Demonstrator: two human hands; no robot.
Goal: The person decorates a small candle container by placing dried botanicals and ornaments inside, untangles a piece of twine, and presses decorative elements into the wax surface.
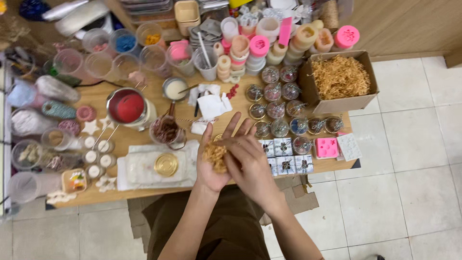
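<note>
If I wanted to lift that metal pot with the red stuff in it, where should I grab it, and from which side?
Probably by the rim or outer wall of the metal pot, coming from above and its near side. It stands upright and open-topped, so tilting would likely spill the red filling. Clear plastic cups crowd behind it, a glass jar sits to its right. No handle is visible.

Desk [144, 89] is pale matt wood. The cardboard box [337, 102] holds dry, rough shredded paper filler [340, 77], same stuff as the clump [215, 156] in the left hand [214, 159]. Gold tin lid [166, 164] looks shiny metal; pink mould [327, 147] is smooth silicone.
</note>
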